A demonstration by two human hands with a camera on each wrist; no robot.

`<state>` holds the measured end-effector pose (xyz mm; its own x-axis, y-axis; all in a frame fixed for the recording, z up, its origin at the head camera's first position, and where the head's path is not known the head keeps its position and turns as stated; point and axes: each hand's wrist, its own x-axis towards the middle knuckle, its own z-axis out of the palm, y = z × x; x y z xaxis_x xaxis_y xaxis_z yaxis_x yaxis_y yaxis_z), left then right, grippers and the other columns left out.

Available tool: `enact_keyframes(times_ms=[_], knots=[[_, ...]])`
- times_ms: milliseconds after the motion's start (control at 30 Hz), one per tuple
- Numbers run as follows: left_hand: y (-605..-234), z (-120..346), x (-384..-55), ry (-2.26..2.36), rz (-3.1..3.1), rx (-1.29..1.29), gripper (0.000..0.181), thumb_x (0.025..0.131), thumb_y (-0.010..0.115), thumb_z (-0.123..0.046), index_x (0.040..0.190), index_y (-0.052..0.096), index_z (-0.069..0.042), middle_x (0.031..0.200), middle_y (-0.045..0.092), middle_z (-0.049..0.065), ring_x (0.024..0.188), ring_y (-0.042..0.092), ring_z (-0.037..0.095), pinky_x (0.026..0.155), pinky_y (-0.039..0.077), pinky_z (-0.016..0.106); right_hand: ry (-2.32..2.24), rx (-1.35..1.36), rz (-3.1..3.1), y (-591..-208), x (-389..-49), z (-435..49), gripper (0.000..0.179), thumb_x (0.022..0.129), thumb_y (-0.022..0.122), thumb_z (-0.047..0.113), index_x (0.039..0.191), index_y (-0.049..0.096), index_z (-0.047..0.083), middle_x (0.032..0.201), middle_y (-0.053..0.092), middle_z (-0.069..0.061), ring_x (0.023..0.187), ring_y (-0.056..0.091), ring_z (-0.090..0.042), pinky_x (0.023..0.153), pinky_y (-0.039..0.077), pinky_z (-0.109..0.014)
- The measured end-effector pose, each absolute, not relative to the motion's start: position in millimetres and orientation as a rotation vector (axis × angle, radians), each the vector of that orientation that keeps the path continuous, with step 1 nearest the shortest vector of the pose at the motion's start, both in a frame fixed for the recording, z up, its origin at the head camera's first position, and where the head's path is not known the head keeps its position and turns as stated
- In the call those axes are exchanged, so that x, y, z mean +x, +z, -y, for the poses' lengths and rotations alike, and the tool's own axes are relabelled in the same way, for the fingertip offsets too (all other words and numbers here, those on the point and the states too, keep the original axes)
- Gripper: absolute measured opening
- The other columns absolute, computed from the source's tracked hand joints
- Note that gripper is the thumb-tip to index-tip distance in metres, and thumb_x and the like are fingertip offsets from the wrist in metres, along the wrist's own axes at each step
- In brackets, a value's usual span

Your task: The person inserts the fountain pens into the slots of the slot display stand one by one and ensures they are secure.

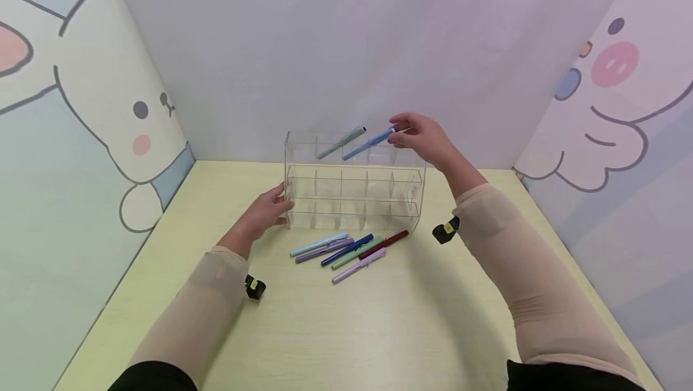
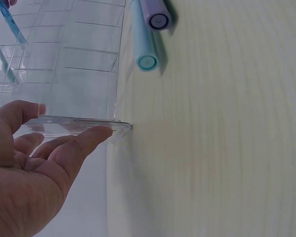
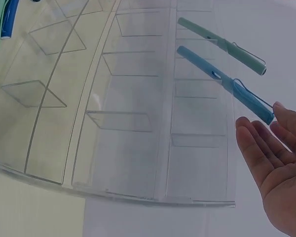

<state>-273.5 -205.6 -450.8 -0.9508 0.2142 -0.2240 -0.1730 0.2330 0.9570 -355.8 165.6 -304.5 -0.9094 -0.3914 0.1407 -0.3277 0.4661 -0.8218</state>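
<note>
A clear tiered pen rack (image 1: pixel 354 173) with divided compartments stands upright on the table. My left hand (image 1: pixel 265 213) grips its left side panel (image 2: pixel 79 123), thumb on one face and fingers on the other. At the rack's top row, my right hand (image 1: pixel 425 138) pinches the upper end of a blue pen (image 3: pixel 222 81). That pen slants down to the left into the top row. Beside it, a grey-green pen (image 1: pixel 341 142) leans at a similar slant in the same row.
In front of the rack lie several pens: light blue (image 1: pixel 318 245), purple (image 1: pixel 325 250), dark blue (image 1: pixel 346 250), green (image 1: pixel 357 252), dark red (image 1: pixel 384 245) and lilac (image 1: pixel 359 266). A pale wall (image 1: pixel 368 36) stands behind, with cartoon-printed panels (image 1: pixel 81 168) at the sides.
</note>
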Motion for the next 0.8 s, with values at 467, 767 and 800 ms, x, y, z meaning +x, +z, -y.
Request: enact_keyframes(times_ms=[467,767,800], knots=[[-453,206,-275,1.789,-2.182,0.037,0.068,0.104,0.047,-0.014,0.159,0.009,-0.029,0.155,0.036,0.020,0.138,0.042,0.038,0.107,0.042,0.056,-1.600,-0.611,-2.680,-321,-338,-215,0.047,0.097,0.062,0.031,0.138,0.050,0.011,0.127,0.059,-0.009,0.105,0.066,-0.016,0.096,0.054,-0.040],[-454,208,-277,1.783,-2.190,0.072,0.067,0.105,0.046,-0.014,0.160,0.009,-0.023,0.156,0.033,0.020,0.138,0.042,0.039,0.106,0.044,0.055,-1.540,-0.598,-2.620,-348,-313,-234,0.044,0.098,0.062,0.029,0.136,0.053,0.010,0.125,0.062,-0.013,0.107,0.066,-0.022,0.086,0.057,-0.022],[-454,208,-277,1.782,-2.192,0.072,0.067,0.104,0.046,-0.014,0.160,0.009,-0.023,0.156,0.033,0.020,0.138,0.041,0.039,0.106,0.044,0.055,-1.547,-0.592,-2.600,-352,-310,-235,0.043,0.098,0.062,0.028,0.134,0.054,0.009,0.125,0.062,-0.014,0.107,0.066,-0.025,0.086,0.057,-0.022]])
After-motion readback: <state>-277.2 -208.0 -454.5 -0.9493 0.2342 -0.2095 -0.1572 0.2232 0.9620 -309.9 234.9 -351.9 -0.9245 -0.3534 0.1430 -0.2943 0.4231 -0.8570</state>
